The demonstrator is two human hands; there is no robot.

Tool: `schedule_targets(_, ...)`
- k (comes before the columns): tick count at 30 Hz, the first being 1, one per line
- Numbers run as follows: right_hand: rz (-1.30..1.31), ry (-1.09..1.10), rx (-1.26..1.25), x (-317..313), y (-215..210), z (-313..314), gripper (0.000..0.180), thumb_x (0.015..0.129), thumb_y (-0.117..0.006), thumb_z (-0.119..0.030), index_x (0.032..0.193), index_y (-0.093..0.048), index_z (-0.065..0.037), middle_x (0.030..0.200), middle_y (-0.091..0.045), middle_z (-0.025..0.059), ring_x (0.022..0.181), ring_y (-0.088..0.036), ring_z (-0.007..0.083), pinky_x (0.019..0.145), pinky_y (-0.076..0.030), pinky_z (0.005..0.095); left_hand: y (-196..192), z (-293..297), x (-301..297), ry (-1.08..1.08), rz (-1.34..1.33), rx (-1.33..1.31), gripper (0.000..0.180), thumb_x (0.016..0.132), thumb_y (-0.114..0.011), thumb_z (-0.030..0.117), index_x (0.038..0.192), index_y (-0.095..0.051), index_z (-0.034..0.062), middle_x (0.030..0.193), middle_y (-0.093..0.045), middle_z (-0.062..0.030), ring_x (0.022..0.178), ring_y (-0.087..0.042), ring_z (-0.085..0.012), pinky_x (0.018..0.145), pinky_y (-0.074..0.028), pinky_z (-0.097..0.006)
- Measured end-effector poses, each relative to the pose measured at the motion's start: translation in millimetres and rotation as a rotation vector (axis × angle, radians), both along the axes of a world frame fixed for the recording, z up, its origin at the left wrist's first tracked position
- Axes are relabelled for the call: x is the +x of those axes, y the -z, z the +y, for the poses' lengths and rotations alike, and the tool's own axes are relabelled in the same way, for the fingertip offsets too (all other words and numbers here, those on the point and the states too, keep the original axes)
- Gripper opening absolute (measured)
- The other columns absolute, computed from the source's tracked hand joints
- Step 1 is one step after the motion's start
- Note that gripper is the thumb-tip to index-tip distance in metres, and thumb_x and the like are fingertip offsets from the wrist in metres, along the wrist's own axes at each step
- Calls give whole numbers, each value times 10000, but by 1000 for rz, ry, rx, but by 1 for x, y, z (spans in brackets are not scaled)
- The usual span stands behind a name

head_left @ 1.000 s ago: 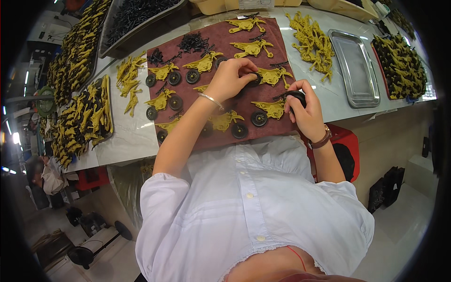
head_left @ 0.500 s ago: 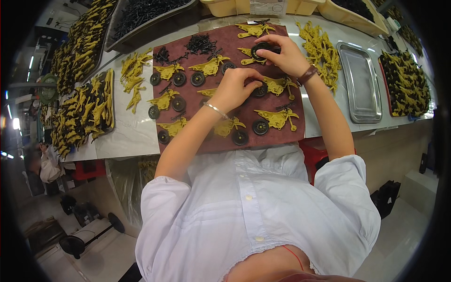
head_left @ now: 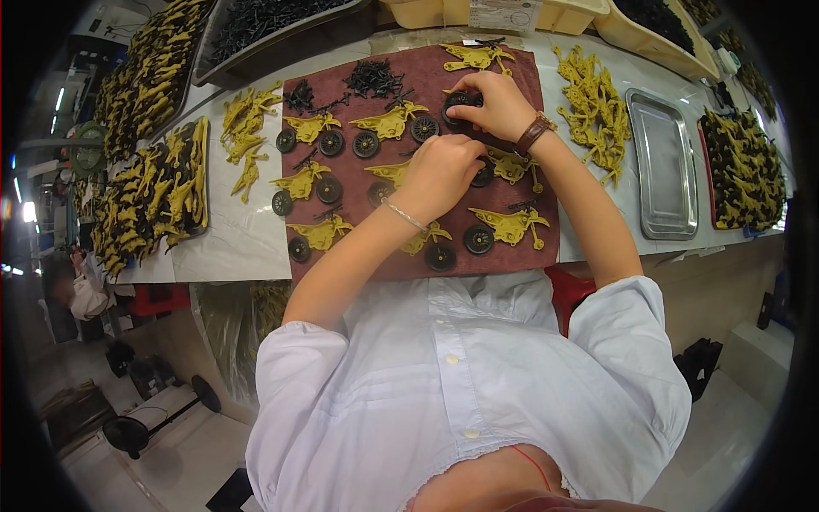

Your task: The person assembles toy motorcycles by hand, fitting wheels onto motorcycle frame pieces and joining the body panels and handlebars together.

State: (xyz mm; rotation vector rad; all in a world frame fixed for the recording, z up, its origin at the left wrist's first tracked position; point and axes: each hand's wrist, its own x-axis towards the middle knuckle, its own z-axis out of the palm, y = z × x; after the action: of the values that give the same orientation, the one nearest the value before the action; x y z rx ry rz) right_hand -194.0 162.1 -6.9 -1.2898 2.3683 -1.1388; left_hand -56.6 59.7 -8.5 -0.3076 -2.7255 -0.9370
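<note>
My right hand (head_left: 493, 104) is pinching a black wheel (head_left: 459, 104) near the far edge of the maroon mat (head_left: 503, 252) on the counter (head_left: 230, 247). My left hand (head_left: 444, 171) is curled shut over a yellow toy motorbike (head_left: 503, 166) mid-mat, more bikes lined up alongside.

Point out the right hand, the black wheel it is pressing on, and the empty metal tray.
right hand (head_left: 493, 101), head view, on the back of the hand.
black wheel (head_left: 454, 102), head view, on the rim showing beside the fingers.
metal tray (head_left: 664, 171), head view, on its bare floor.
</note>
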Motion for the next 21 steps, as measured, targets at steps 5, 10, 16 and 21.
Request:
schedule_targets(5,-307,159,-96,-10,-15,2,291,767,-732,-172,1006,-651,-26,653,-614,27,499,-556,73,465,-449,222,-10,-14,-5,-32,53,-60,137,771,-603,107,888,-648,52,869,-642,-122,794,-607,-307,702,-474,-401)
schedule_targets(10,-307,139,-162,-35,-18,-4,270,827,-676,-190,1045,-645,-32,698,-606,-1,546,-543,44,488,-449,204,-5,-31,-14,-148,238,-204,143,761,-620,131,888,-648,73,878,-636,-59,865,-589,-236,779,-426,-370)
schedule_targets(16,-185,208,-120,-63,-2,-21,246,839,-655,-179,1034,-646,-30,734,-628,17,567,-575,61,539,-468,205,9,-34,-23,-149,232,-363,136,731,-621,122,864,-647,101,879,-632,-13,867,-581,-200,778,-415,-343)
schedule_targets(21,-179,187,-61,-76,19,-38,221,760,-721,-185,920,-671,-42,716,-662,76,550,-635,117,560,-509,271,13,-36,-22,-135,322,-377,120,715,-622,118,833,-644,115,853,-624,12,857,-580,-178,792,-411,-336)
